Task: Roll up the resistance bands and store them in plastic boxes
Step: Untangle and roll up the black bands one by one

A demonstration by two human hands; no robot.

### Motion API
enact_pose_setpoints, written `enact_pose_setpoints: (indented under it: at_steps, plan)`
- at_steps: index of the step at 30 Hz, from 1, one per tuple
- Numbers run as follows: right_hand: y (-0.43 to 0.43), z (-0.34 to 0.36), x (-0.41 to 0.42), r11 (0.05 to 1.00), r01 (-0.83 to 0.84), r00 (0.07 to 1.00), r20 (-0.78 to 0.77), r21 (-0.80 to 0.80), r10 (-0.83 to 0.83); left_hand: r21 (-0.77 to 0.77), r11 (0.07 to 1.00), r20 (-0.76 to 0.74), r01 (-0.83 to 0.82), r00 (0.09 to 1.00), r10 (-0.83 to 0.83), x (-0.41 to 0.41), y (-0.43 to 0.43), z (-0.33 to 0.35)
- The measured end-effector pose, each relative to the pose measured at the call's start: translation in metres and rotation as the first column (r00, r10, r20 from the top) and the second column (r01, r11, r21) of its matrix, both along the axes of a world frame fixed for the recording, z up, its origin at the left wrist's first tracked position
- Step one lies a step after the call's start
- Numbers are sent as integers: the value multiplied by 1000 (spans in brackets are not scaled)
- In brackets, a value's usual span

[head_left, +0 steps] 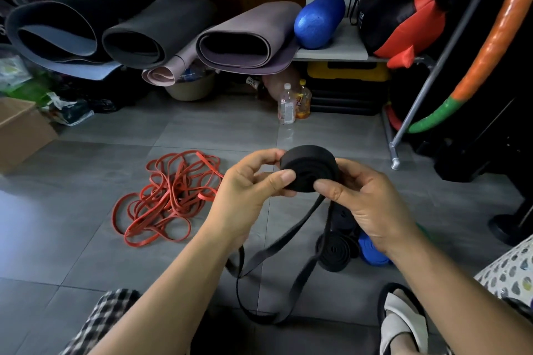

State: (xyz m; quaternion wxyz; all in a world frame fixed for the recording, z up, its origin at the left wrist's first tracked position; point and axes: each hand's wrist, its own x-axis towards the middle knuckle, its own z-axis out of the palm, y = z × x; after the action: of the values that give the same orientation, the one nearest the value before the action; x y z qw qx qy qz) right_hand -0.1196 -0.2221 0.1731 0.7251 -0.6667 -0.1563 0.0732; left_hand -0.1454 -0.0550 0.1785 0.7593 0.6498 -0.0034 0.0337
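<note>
A person's two hands meet over a grey tiled floor [72, 210], holding a black band roll [308, 161] between them. The left hand [248, 181] pinches the roll's left edge, thumb on the near face and fingers curled behind. The right hand [372, 204] grips the right side, thumb pressed flat on the spiral face. A loose tail [300, 219] of the same band hangs from under the right thumb and loops down to the floor below both wrists. Left of the left hand, well apart, lies a tangled heap of red bands [170, 199]. Beneath the right hand sit rolled black bands [334, 252] beside a blue roll [372, 253].
</note>
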Motion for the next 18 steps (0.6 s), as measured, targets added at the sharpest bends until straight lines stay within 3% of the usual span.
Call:
enact_pose_setpoints:
  at_steps: [3,5,6,7,9,11,13,16,18]
  plan:
    - [4,-3,-2,998,31,999,-32,53,-29,-219,975,-11,36,999,-39,-1,-7,-4]
    - [1,0,-1,1000,20,1000,-15,3,-20,-242,967,-54,80,994,-96,-1,-5,-3]
    - [-2,1,0,997,20,1000,14,-73,-19,-150,983,-81,105,990,-118,0,-1,-2]
    - [-7,1,1,980,39,997,66,-198,-27,41,991,-101,131,987,-126,2,4,-1]
    - [-13,-1,3,856,116,978,210,-504,-9,470,866,-110,172,985,-136,5,10,0]
    - [-12,-3,2,779,126,968,247,-615,37,577,801,-101,156,988,-120,4,8,-1]
    - [-9,-3,1,838,81,978,206,-540,38,503,858,-95,101,994,-61,3,6,-1]
    - [-8,3,2,966,15,996,88,-257,8,348,936,-93,56,995,-25,2,4,-3]
    - [-8,7,1,997,-20,1000,6,-70,21,199,978,-86,56,996,-39,0,-2,-3]
